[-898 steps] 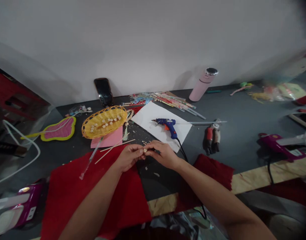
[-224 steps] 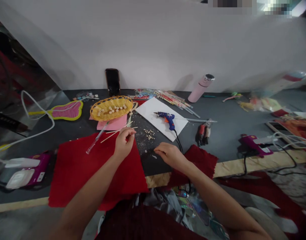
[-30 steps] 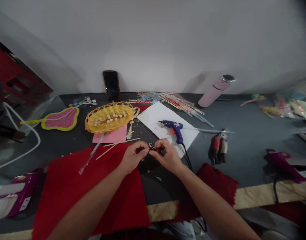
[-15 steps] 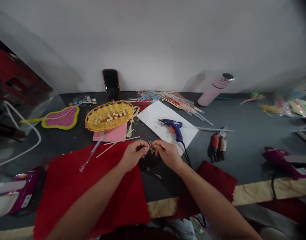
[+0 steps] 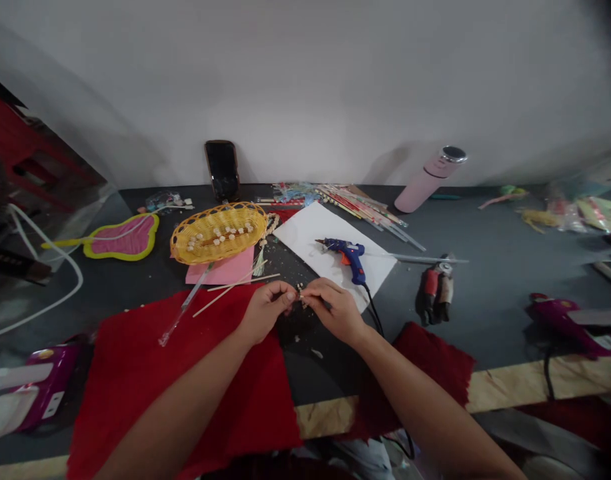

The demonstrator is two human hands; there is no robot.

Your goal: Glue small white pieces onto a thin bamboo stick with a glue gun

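My left hand (image 5: 269, 308) and my right hand (image 5: 334, 308) meet fingertip to fingertip over the dark table, each closed in a pinch. Between the fingertips is something small and pale, too tiny to name. Small pale bits (image 5: 300, 287) lie on the table just behind the fingers. Thin wooden sticks (image 5: 235, 289) rest left of my left hand, across the edge of a red cloth (image 5: 185, 373). Beyond my right hand, a blue glue gun (image 5: 352, 257) lies on a white sheet (image 5: 305, 230), its cord running toward my right wrist.
A yellow woven basket (image 5: 218, 233) holds several pale pieces, with pink paper (image 5: 225, 268) under it. Pliers (image 5: 436, 293) lie to the right. At the wall stand a phone (image 5: 222, 170) and a pink bottle (image 5: 430, 180). Purple devices (image 5: 55, 380) sit at both sides.
The fingers of my right hand have shifted slightly, and a pale bit now shows between the fingertips. My left hand stays nearly in place.
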